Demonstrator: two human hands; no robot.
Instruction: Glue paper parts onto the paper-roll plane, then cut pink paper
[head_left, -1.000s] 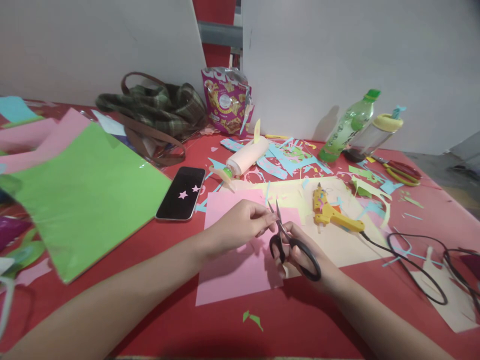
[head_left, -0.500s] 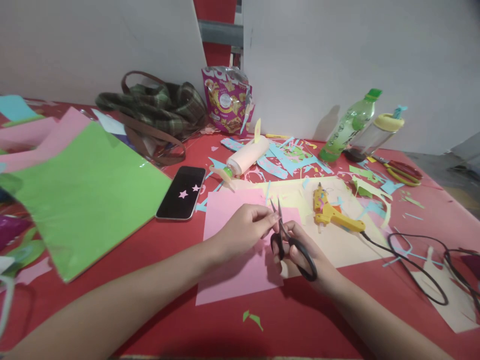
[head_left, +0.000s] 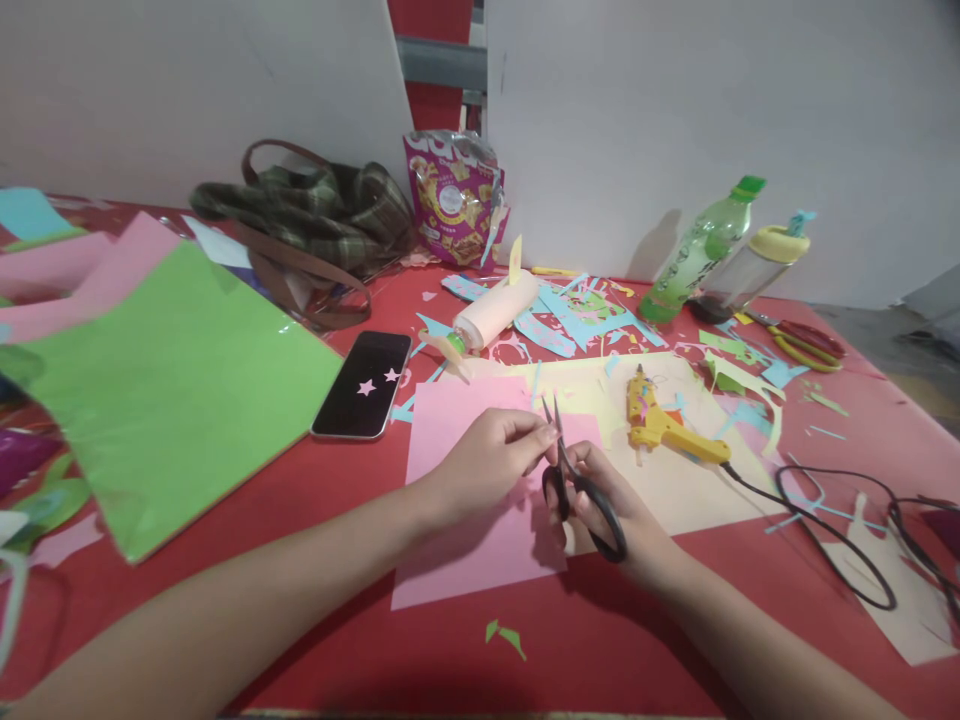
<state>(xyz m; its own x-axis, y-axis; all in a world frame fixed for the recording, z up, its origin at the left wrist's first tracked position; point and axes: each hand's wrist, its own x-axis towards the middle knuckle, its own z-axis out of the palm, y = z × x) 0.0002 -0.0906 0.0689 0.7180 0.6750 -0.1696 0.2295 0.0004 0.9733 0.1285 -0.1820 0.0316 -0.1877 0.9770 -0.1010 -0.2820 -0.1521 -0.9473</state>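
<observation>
My right hand (head_left: 604, 500) grips black-handled scissors (head_left: 598, 508), fingers through the loops, the blades pointing away and slightly apart. Just left of the blades, my left hand (head_left: 499, 452) is closed in a pinch at the fingertips. What it pinches is too small to make out. Beneath both hands lies a sheet of pink paper (head_left: 450, 560), partly over a cream sheet (head_left: 675, 505). Two small pink paper stars (head_left: 366, 388) rest on a dark phone (head_left: 352, 415) to the left.
A yellow glue gun (head_left: 675, 437) with a black cord lies on the right. Behind are a paper-wrapped roll (head_left: 499, 310), coloured scraps (head_left: 577, 320), a snack bag (head_left: 454, 200), a green bottle (head_left: 701, 250) and a plaid bag (head_left: 330, 215). Green sheeting (head_left: 172, 390) covers the left.
The scissors' handles have drawn a little closer together, and the lower loop has shifted slightly left. My left hand has stayed almost still.
</observation>
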